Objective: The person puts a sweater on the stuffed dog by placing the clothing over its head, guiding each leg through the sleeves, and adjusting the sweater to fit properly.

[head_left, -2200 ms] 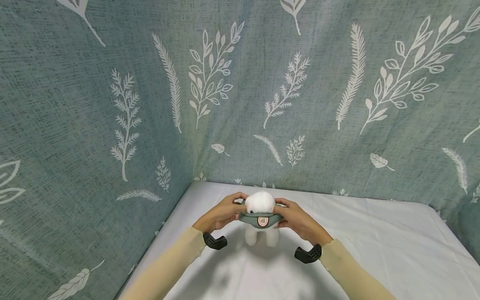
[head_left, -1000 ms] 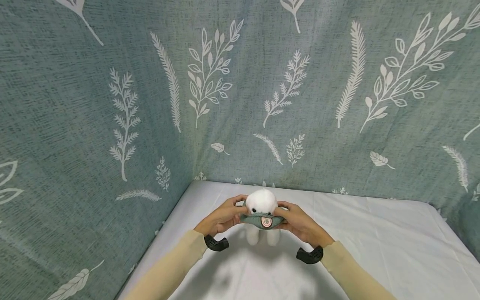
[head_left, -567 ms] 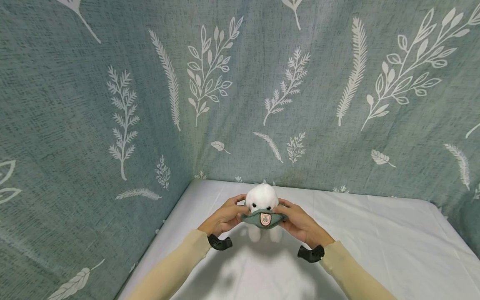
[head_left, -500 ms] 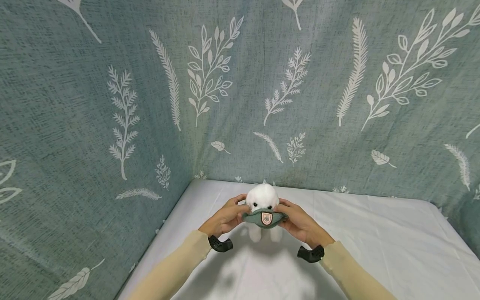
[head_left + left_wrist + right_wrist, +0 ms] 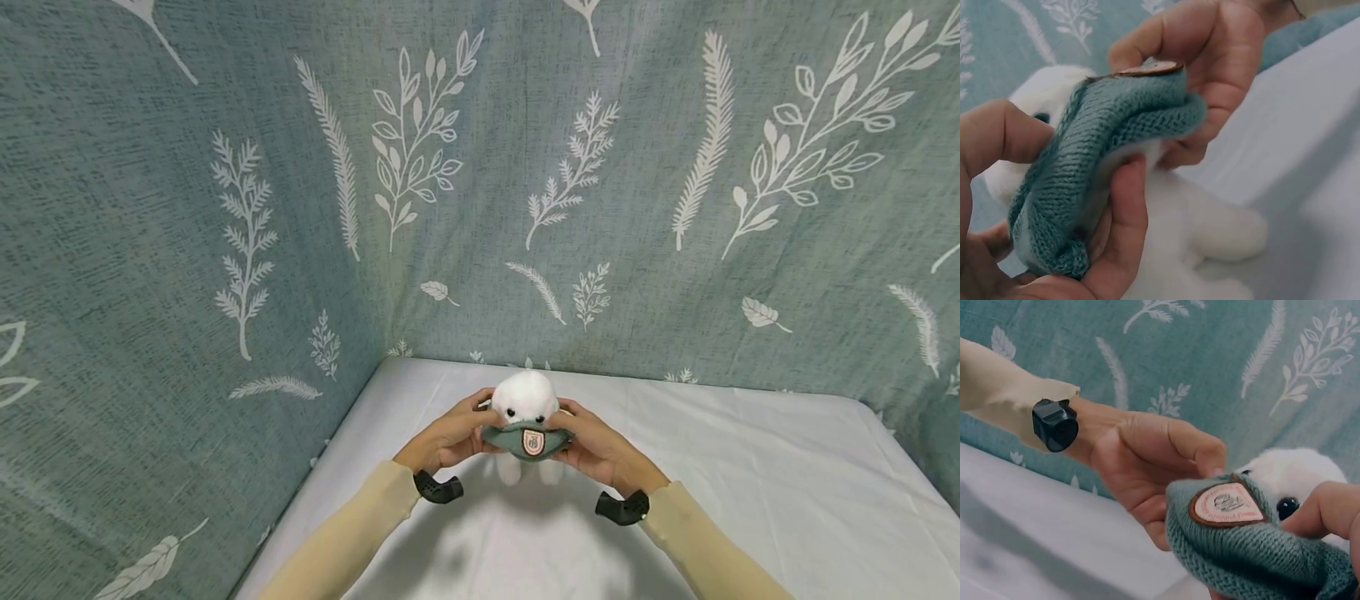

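Observation:
A white plush toy with black eyes faces me, its short legs pointing down toward the white sheet. Across its lower face lies a green knitted hat with a pink, brown-edged patch at the front. My left hand pinches one end of the hat, thumb in front and fingers behind and below, as the left wrist view shows on the knit. At the other end, my right hand pinches it likewise, its thumb close under one eye. The toy's arms are hidden.
A white sheet covers the surface below, with a few creases at right. Grey-green curtains with white leaf prints stand behind and at left. Black wrist cameras sit on both wrists.
The hat has turned so its patch faces me more squarely, and both of the toy's eyes now show above it. Both hands keep their grip and have shifted only slightly.

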`<state>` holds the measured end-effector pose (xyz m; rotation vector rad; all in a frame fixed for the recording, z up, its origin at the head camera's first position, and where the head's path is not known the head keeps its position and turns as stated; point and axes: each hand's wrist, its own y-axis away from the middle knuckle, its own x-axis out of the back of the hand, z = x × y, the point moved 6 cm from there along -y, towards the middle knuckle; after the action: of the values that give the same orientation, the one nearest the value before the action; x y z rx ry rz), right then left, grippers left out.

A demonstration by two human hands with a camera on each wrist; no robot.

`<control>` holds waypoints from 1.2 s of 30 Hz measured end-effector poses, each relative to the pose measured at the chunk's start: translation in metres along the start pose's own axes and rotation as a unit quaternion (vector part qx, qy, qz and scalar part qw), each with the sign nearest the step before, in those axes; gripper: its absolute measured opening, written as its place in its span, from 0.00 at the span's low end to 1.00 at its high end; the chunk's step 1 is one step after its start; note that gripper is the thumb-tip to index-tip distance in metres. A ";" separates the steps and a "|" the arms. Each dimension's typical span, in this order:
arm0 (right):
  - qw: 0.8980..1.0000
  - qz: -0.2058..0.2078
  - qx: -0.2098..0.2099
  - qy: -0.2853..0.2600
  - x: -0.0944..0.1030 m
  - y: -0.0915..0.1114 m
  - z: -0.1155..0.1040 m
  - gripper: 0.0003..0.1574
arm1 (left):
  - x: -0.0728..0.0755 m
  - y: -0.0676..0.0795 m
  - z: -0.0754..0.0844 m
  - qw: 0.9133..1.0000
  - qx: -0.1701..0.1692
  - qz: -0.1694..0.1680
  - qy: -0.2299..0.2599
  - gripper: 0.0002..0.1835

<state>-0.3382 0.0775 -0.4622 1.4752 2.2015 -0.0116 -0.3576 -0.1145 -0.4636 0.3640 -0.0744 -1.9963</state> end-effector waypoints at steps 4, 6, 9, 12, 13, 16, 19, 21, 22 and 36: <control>1.000 0.011 0.008 0.008 -0.001 0.001 0.001 0.46 | -0.003 0.001 0.001 1.000 -0.007 -0.004 0.008 0.42; 1.000 0.015 0.014 0.012 -0.001 0.001 0.001 0.45 | -0.004 0.001 0.001 1.000 -0.009 -0.005 0.008 0.44; 0.999 0.020 0.027 0.011 -0.003 0.000 0.000 0.45 | -0.005 0.002 0.001 1.000 -0.011 -0.001 0.010 0.46; 0.999 0.027 0.036 0.011 -0.003 0.001 0.000 0.45 | -0.007 0.001 0.000 1.000 -0.011 0.003 0.017 0.48; 0.999 0.027 0.038 0.014 -0.004 0.001 0.000 0.45 | -0.007 0.001 0.000 1.000 -0.010 0.005 0.018 0.48; 0.999 0.031 0.034 0.016 -0.005 0.002 0.000 0.45 | -0.008 0.001 -0.001 1.000 -0.007 0.010 0.014 0.49; 0.999 0.023 0.027 0.012 -0.005 0.003 0.000 0.45 | -0.009 0.002 0.000 1.000 -0.001 0.010 0.005 0.47; 1.000 0.021 0.018 0.004 -0.005 0.004 0.001 0.45 | -0.010 0.002 0.000 1.000 0.005 0.010 0.003 0.45; 1.000 0.018 0.016 0.000 -0.005 0.004 0.001 0.45 | -0.010 0.002 0.000 1.000 0.008 0.010 0.002 0.43; 0.999 0.015 0.026 0.042 -0.004 0.004 0.002 0.50 | -0.006 -0.003 -0.004 1.000 -0.007 0.013 -0.027 0.47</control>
<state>-0.3327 0.0752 -0.4614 1.5630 2.2622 0.0026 -0.3566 -0.1079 -0.4667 0.2996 -0.0987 -1.9796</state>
